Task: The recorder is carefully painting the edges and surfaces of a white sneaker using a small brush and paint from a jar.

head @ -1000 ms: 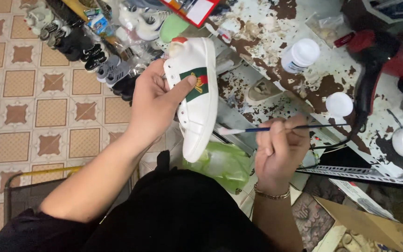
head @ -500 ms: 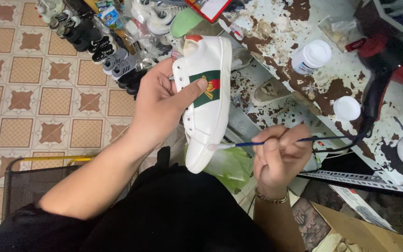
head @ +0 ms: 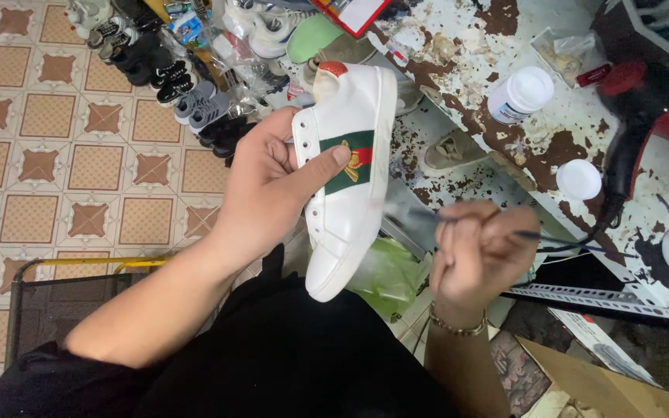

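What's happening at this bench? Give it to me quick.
A person's left hand holds a white sneaker, thumb across its green and red stripe. The right hand, blurred, grips a thin brush with its tip beside the sneaker's sole. White jars and a red hair dryer sit on the paint-stained table.

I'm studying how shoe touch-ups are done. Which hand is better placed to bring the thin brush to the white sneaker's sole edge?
Right. The right hand already grips the thin brush beside the white sneaker, its tip pointing toward the sole edge. The left hand is occupied holding the sneaker up, thumb across its green and red stripe.
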